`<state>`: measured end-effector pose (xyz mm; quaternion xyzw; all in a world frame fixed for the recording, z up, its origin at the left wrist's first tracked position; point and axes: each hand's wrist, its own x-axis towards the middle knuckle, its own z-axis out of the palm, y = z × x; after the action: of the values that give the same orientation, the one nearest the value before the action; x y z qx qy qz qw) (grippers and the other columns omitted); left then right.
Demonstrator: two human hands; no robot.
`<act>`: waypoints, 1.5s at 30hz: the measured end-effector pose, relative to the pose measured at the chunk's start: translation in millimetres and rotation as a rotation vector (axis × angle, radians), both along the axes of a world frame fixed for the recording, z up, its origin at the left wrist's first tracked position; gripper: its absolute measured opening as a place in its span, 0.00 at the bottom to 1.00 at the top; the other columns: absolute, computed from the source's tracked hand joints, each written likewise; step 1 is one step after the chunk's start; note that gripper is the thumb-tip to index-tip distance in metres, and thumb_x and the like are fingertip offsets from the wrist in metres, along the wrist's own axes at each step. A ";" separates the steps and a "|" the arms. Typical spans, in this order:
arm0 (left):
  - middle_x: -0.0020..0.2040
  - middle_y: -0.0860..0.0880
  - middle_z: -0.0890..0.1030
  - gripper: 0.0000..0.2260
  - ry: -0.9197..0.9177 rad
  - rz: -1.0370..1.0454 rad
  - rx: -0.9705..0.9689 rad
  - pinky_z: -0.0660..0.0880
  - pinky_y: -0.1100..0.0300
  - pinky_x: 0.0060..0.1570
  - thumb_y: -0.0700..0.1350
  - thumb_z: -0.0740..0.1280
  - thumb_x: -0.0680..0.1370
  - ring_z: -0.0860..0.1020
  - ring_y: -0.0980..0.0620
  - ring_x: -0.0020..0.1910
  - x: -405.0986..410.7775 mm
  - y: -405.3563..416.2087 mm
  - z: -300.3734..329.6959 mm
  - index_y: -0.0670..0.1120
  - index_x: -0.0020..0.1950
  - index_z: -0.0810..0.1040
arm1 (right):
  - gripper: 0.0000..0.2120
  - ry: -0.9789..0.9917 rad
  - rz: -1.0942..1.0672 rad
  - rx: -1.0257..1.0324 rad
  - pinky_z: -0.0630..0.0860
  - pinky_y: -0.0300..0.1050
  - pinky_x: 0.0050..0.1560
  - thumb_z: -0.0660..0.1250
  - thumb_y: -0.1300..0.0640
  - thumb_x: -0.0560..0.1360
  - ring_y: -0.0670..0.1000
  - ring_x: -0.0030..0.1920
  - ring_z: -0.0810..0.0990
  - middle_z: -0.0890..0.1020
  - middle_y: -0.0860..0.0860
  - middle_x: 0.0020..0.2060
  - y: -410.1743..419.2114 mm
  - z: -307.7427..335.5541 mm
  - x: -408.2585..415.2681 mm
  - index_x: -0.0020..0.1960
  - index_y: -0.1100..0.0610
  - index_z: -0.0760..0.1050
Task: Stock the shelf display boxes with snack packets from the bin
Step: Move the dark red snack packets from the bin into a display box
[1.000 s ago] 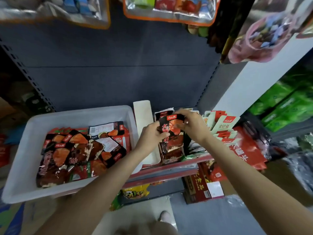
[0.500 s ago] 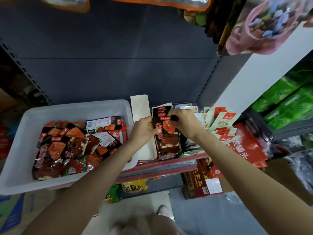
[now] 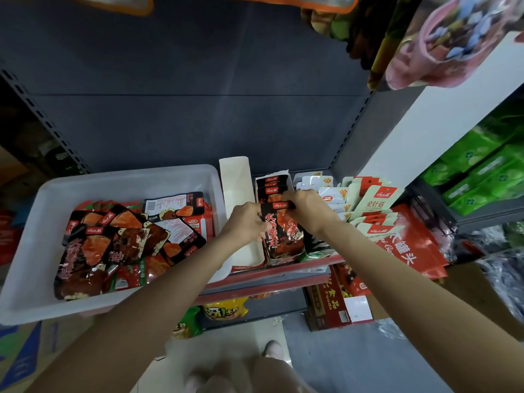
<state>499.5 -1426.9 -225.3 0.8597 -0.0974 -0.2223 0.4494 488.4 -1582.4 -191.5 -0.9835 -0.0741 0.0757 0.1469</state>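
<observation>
Lowered deeper into the box [image 3: 279, 260], one packet [image 3: 282, 231] is pinched by both hands, left [image 3: 245, 222] and right [image 3: 307, 208]; three packets stand behind.

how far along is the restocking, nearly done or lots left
Partly done. The display box already holds a row of dark packets. Both the left hand and right hand grip the front packet there. The white bin still holds many loose packets, so plenty remains.

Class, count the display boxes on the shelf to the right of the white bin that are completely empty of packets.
1. The empty display box stands right beside the white bin, left of the box of black packets. Others may be hidden behind stock.
</observation>
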 end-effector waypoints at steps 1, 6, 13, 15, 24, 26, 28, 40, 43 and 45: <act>0.39 0.45 0.80 0.04 -0.015 0.004 0.018 0.79 0.64 0.34 0.37 0.69 0.75 0.80 0.54 0.33 0.1 -1.8 0.2 0.42 0.48 0.77 | 0.12 -0.006 0.004 -0.029 0.77 0.50 0.45 0.62 0.67 0.74 0.60 0.47 0.80 0.81 0.59 0.47 0.5 -1.2 -0.8 0.56 0.59 0.75; 0.41 0.45 0.82 0.05 -0.175 0.046 0.076 0.79 0.55 0.44 0.38 0.69 0.76 0.81 0.49 0.39 -3.2 -2.7 -4.1 0.44 0.43 0.74 | 0.11 -0.100 0.032 -0.123 0.78 0.53 0.44 0.62 0.63 0.76 0.59 0.46 0.80 0.80 0.57 0.47 1.6 -2.5 -2.1 0.58 0.57 0.73; 0.38 0.45 0.80 0.05 -0.110 0.008 0.035 0.78 0.65 0.33 0.37 0.68 0.76 0.79 0.56 0.31 -3.4 -2.8 -2.1 0.39 0.51 0.78 | 0.19 0.012 0.055 -0.129 0.78 0.52 0.46 0.65 0.63 0.74 0.60 0.47 0.80 0.82 0.58 0.46 -0.8 0.2 -4.6 0.63 0.56 0.69; 0.36 0.47 0.79 0.03 -0.092 0.013 0.016 0.76 0.70 0.29 0.36 0.69 0.76 0.78 0.58 0.30 -2.5 -1.9 1.3 0.41 0.48 0.76 | 0.18 0.013 0.053 -0.128 0.77 0.52 0.46 0.66 0.63 0.73 0.60 0.47 0.80 0.82 0.59 0.46 -2.2 2.5 -2.5 0.62 0.56 0.69; 0.44 0.42 0.82 0.17 -0.173 -0.013 0.110 0.80 0.57 0.42 0.36 0.69 0.75 0.82 0.48 0.40 -5.0 -2.6 -2.3 0.38 0.62 0.72 | 0.20 -0.006 0.064 -0.141 0.78 0.52 0.47 0.65 0.62 0.75 0.59 0.47 0.81 0.82 0.58 0.47 2.1 -3.2 -8.0 0.66 0.55 0.67; 0.47 0.44 0.79 0.18 -0.282 -0.017 0.123 0.76 0.60 0.44 0.34 0.68 0.75 0.80 0.49 0.44 -5.7 -0.2 -2.1 0.41 0.63 0.69 | 0.20 -0.017 0.063 -0.157 0.78 0.51 0.45 0.64 0.63 0.75 0.59 0.45 0.81 0.82 0.58 0.45 1.0 -4.6 -7.2 0.66 0.55 0.67; 0.51 0.46 0.74 0.17 -0.371 0.007 0.111 0.72 0.63 0.47 0.33 0.65 0.75 0.76 0.51 0.47 -4.8 1.6 -2.2 0.43 0.63 0.70 | 0.21 -0.011 0.059 -0.165 0.78 0.52 0.44 0.64 0.63 0.75 0.59 0.45 0.81 0.82 0.58 0.44 -0.2 -5.5 -6.1 0.67 0.55 0.66; 0.54 0.42 0.79 0.09 -0.355 0.057 0.134 0.63 0.72 0.44 0.33 0.60 0.79 0.76 0.47 0.55 13.7 -1.0 6.9 0.36 0.52 0.80 | 0.20 0.081 0.108 -0.188 0.76 0.50 0.46 0.66 0.64 0.74 0.58 0.49 0.80 0.82 0.57 0.47 -0.8 -6.2 -11.2 0.64 0.56 0.68; 0.53 0.43 0.81 0.08 -0.345 0.059 0.112 0.64 0.71 0.44 0.35 0.62 0.79 0.77 0.50 0.52 16.9 -0.3 10.5 0.37 0.51 0.81 | 0.15 0.110 0.114 -0.179 0.77 0.50 0.49 0.64 0.64 0.75 0.57 0.51 0.80 0.80 0.56 0.51 3.0 -12.4 -19.9 0.61 0.57 0.69; 0.50 0.43 0.81 0.08 -0.315 0.020 0.112 0.67 0.66 0.46 0.35 0.61 0.79 0.77 0.52 0.48 16.8 0.1 12.5 0.37 0.50 0.80 | 0.16 0.060 0.097 -0.179 0.78 0.52 0.49 0.64 0.62 0.75 0.58 0.51 0.80 0.78 0.55 0.52 3.4 -14.3 -21.6 0.63 0.57 0.69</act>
<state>516.3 -1426.8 -212.8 0.9085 -0.1453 -0.0854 0.3823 466.7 -1579.0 -205.9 -0.9852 -0.1102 0.1185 0.0566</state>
